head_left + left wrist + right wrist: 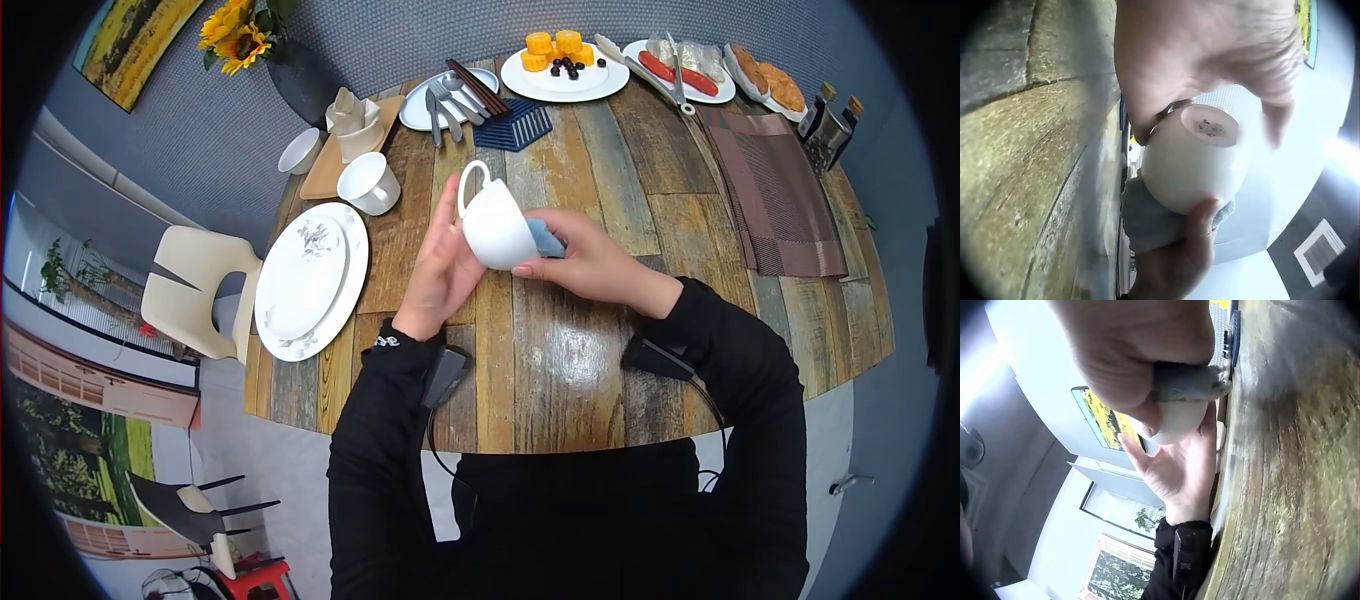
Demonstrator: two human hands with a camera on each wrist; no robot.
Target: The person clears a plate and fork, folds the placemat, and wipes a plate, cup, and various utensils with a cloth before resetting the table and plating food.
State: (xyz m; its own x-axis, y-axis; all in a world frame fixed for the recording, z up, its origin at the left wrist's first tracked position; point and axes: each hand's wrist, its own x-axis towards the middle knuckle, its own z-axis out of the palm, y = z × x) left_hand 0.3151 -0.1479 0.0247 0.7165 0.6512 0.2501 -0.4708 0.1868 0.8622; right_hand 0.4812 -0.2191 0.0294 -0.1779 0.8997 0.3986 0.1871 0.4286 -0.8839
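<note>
A white cup (pixel 497 228) is held tilted on its side above the table, its handle toward the upper left in the head view. The right hand (pixel 590 262) pinches the cup's rim, thumb outside, with a blue-grey cloth (pixel 543 238) bunched at the mouth. Behind the base is the left hand (pixel 440 262), palm toward the cup and fingers extended. The left wrist view shows the cup's marked base (pixel 1210 125), the cloth (pixel 1154 219) and the right thumb on the wall. In the right wrist view the left hand (pixel 1179 472) lies spread beside the cup (pixel 1180 420).
Stacked plates (pixel 300 275), another white cup (pixel 368 184) and a wooden tray (pixel 318 180) stand at the left. Along the back are a cutlery plate (pixel 415 112), a corn plate (pixel 567 88) and a sausage plate (pixel 722 90). A brown placemat (pixel 785 200) lies right.
</note>
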